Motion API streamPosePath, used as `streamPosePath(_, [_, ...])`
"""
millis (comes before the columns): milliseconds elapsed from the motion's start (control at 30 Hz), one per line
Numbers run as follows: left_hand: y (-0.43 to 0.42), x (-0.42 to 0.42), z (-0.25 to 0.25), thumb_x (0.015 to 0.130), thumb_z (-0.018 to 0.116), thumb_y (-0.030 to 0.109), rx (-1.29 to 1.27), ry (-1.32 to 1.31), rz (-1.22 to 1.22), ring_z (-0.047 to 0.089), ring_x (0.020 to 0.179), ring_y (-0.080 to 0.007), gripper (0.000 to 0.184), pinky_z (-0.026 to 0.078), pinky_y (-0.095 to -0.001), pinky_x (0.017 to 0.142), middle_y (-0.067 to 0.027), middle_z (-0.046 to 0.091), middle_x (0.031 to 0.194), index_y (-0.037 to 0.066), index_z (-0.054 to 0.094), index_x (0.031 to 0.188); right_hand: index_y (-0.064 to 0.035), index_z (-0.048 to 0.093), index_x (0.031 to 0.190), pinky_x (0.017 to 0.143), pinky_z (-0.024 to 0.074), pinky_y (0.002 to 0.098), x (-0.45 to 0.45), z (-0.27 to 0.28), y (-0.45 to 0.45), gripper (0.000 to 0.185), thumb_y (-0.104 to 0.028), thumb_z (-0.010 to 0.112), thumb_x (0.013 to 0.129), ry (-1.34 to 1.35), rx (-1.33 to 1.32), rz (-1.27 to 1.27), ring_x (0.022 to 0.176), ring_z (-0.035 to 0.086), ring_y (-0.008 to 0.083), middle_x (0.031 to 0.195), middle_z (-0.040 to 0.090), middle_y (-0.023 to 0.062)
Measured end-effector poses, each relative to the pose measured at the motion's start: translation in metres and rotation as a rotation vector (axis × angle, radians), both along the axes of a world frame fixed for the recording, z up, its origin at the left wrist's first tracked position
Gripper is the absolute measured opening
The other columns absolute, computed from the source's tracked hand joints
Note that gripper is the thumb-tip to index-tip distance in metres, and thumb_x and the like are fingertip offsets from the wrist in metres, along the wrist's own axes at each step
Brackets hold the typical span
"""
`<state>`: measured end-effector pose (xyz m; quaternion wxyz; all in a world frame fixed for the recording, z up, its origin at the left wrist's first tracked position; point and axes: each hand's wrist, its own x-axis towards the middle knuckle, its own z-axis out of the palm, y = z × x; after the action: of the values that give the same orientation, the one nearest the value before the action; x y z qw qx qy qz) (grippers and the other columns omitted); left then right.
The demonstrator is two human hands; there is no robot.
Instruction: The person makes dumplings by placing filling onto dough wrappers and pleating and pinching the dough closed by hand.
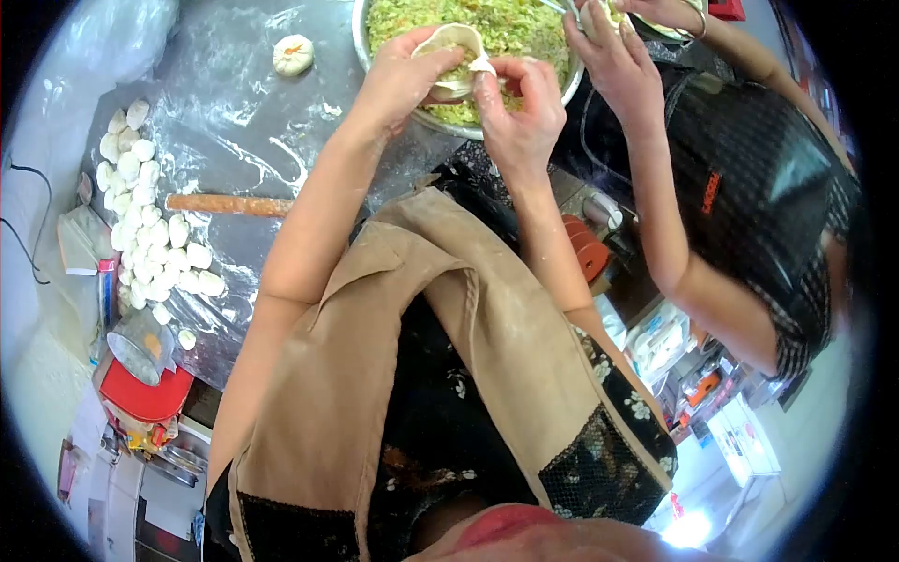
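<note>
Head view, upper centre: a dough wrapper [453, 37] is cradled in the curled left hand [403, 77] over the metal basin [359, 30] of chopped filling [398, 21], its rim pinched between thumb and fingers of the right hand [524, 114]. Pleats are probably best kept small and even, with the edge kept free of filling. At right, an orange-red label [711, 193] is carried on the co-worker's dark garment [763, 155]; its lettering cannot be read reliably.

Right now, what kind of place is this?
It looks like a kitchen, maybe one where buns or dumplings get made: there's a big bowl of chopped green filling, lots of small dough pieces on a floury table, and a rolling pin.
</note>
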<state>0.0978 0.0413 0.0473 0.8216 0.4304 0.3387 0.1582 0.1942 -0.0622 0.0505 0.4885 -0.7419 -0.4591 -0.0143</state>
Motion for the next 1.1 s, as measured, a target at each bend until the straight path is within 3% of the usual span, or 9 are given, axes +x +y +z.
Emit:
streamPosePath(67, [0.003,-0.001,-0.004,0.088,0.055,0.013,0.006,0.002,-0.033,0.062,0.087,-0.014,0.029,0.056,-0.0289,0.07,-0.0067,0.062,0.101,0.001,0.056,0.114,-0.0038,0.064,0.084,0.069,0.0459,0.0338,0.004,-0.005,0.002,0.015,-0.005,0.069,0.07,-0.056,0.035,0.014,0.08,0.056,0.0258,0.082,0.058,0.0088])
streamPosePath(433, [0.019,-0.012,0.006,0.086,0.053,0.015,0.039,0.064,-0.201,0.061,0.084,-0.0127,0.029,0.055,-0.0285,0.068,-0.0055,0.063,0.098,0.001,0.058,0.111,-0.0043,0.064,0.082,0.069,0.044,0.0357,0.003,0.009,-0.002,0.014,-0.006,0.069,0.069,-0.169,0.011,0.142,0.077,0.054,0.0275,0.081,0.058,0.0092])
streamPosePath(567, [0.023,-0.018,0.008,0.086,0.051,0.016,0.188,0.076,-0.412,0.061,0.087,-0.0127,0.037,0.054,-0.0288,0.074,-0.0068,0.062,0.102,0.003,0.055,0.12,-0.0047,0.063,0.08,0.069,0.044,0.035,0.011,0.006,0.004,0.013,-0.006,0.07,0.068,-0.181,-0.004,0.208,0.076,0.054,0.0267,0.08,0.059,0.0083])
streamPosePath(633, [0.025,-0.025,0.007,0.086,0.052,0.017,-0.091,-0.168,-0.303,0.06,0.092,-0.0126,0.043,0.053,-0.0297,0.078,-0.0067,0.06,0.109,0.005,0.051,0.126,-0.0047,0.063,0.08,0.069,0.0439,0.0351,0.009,0.006,0.001,0.013,-0.006,0.069,0.068,-0.132,-0.012,0.174,0.076,0.054,0.0265,0.081,0.059,0.0081])
streamPosePath(700, [0.023,-0.032,0.003,0.086,0.052,0.016,-0.136,-0.231,-0.285,0.06,0.096,-0.0122,0.044,0.053,-0.0297,0.079,-0.006,0.058,0.113,0.006,0.049,0.129,-0.0044,0.063,0.08,0.07,0.0438,0.0353,0.005,0.006,-0.005,0.013,-0.006,0.069,0.068,-0.092,-0.022,0.155,0.077,0.054,0.0262,0.081,0.059,0.0079])
streamPosePath(767, [0.015,-0.031,0.006,0.086,0.052,0.016,0.021,-0.043,-0.242,0.06,0.095,-0.0117,0.043,0.053,-0.0287,0.08,-0.0053,0.058,0.112,0.007,0.05,0.128,-0.0049,0.064,0.08,0.071,0.0438,0.0346,0.003,0.008,-0.002,0.013,-0.007,0.07,0.068,-0.053,-0.062,0.159,0.079,0.054,0.0256,0.081,0.059,0.0072])
streamPosePath(933, [0.019,-0.027,0.01,0.085,0.05,0.013,0.225,0.072,-0.272,0.057,0.078,-0.0063,0.032,0.049,-0.0227,0.065,0.0003,0.062,0.09,0.007,0.062,0.114,-0.0066,0.065,0.085,0.069,0.0429,0.0349,0.007,0.011,-0.001,0.017,-0.009,0.07,0.069,-0.236,-0.027,0.229,0.078,0.052,0.0264,0.079,0.057,0.0067])
streamPosePath(1033, [0.023,-0.023,0.007,0.084,0.049,0.012,0.306,0.087,-0.365,0.057,0.078,-0.0059,0.034,0.05,-0.0228,0.065,-0.0002,0.062,0.089,0.007,0.063,0.114,-0.0072,0.064,0.084,0.068,0.0428,0.0356,0.003,0.011,-0.002,0.017,-0.008,0.07,0.068,-0.242,-0.042,0.171,0.077,0.052,0.0264,0.08,0.056,0.0068])
streamPosePath(1100, [0.028,-0.022,0.008,0.083,0.049,0.012,0.308,0.122,-0.402,0.057,0.076,-0.006,0.034,0.049,-0.0227,0.064,-0.0006,0.062,0.089,0.007,0.062,0.114,-0.0075,0.064,0.085,0.069,0.0427,0.0358,0.006,0.009,-0.001,0.018,-0.009,0.07,0.068,-0.307,-0.065,0.275,0.077,0.052,0.027,0.082,0.056,0.0074])
